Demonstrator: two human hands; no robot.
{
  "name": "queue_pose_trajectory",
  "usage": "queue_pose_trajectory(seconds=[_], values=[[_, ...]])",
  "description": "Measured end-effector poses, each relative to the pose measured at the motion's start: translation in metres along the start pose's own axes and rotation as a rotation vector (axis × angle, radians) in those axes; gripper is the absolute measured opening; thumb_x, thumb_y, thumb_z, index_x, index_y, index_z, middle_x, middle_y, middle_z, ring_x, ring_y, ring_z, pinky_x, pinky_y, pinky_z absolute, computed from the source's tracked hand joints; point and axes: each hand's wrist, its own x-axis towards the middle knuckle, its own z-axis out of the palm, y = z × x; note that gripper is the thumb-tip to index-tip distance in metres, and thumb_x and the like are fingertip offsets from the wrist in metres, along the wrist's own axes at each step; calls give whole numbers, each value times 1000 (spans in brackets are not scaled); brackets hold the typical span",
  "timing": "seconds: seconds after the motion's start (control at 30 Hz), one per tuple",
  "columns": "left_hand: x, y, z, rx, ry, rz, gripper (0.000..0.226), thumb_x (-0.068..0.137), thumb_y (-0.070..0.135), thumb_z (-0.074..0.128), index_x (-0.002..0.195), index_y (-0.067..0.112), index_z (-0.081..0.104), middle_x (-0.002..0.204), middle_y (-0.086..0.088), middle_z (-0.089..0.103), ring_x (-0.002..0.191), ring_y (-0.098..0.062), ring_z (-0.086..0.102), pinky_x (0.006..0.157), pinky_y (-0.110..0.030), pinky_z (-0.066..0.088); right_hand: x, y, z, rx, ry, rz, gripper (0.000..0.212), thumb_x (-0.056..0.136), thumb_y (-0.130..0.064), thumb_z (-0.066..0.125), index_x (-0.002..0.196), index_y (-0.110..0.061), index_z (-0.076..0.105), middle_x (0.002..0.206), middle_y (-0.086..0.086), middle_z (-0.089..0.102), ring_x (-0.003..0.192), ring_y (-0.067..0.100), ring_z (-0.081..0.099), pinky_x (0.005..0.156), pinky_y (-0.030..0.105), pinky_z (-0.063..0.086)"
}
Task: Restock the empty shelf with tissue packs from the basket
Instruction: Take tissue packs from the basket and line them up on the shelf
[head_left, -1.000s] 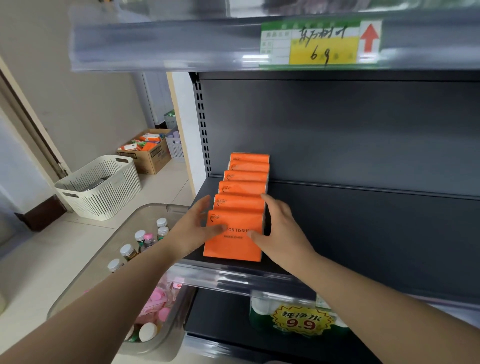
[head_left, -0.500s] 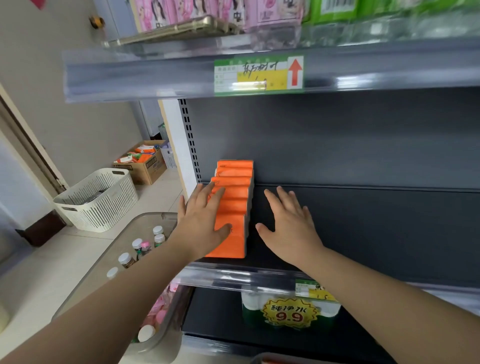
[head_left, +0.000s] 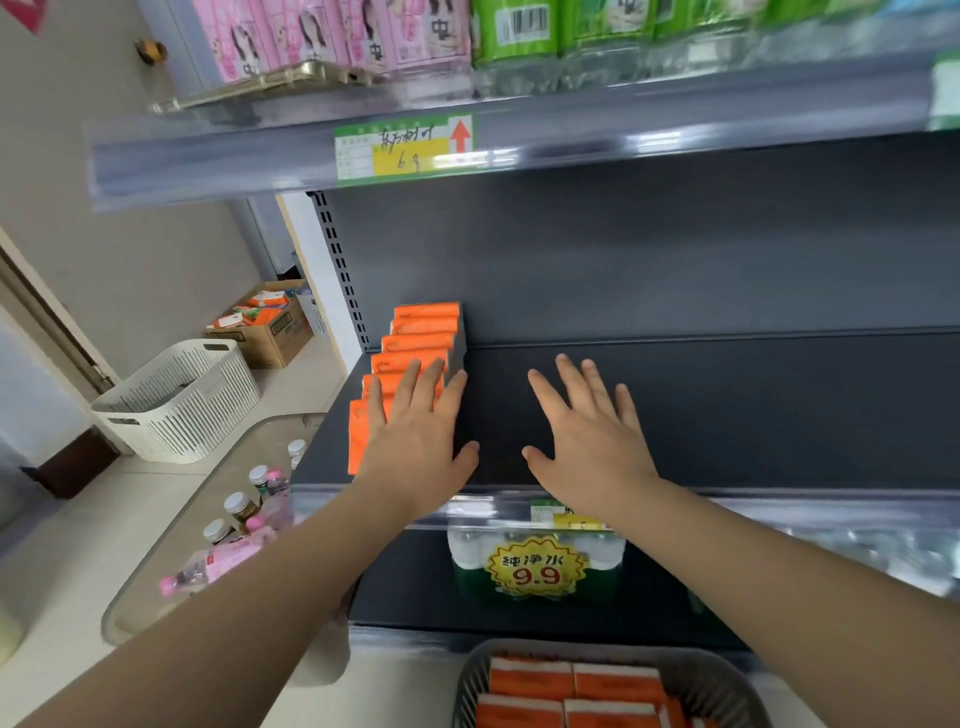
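Note:
A row of several orange tissue packs (head_left: 418, 343) stands upright at the left end of the dark shelf (head_left: 727, 410). My left hand (head_left: 423, 441), fingers spread and straight, is in front of the row's near packs; whether it touches them I cannot tell. My right hand (head_left: 587, 436) hovers flat over the bare shelf to the right of the row, holding nothing. At the bottom edge a grey basket (head_left: 472, 680) holds more orange tissue packs (head_left: 571, 691).
Above is a shelf with pink and green packs (head_left: 395, 31) and a price tag (head_left: 405, 148). Below, bottled water with a 9.9 sticker (head_left: 535, 569). To the left stand a clear bin of bottles (head_left: 244, 514), a white laundry basket (head_left: 176, 400) and a cardboard box (head_left: 270, 322).
Both hands have let go of the front tissue pack and drawn back with fingers spread. My right hand moved right, away from the row. The view tilted, bringing the basket into sight.

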Motion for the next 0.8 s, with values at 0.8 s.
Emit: queue_pose_trajectory(seconds=[0.8], values=[[-142, 109, 54, -3, -207, 41, 84, 87, 53, 46, 152, 23, 1, 162, -6, 1, 149, -28, -7, 118, -57, 2, -164, 53, 57, -35, -144, 38, 88, 90, -50, 51, 152, -30, -9, 161, 2, -14, 147, 23, -15, 117, 48, -4]])
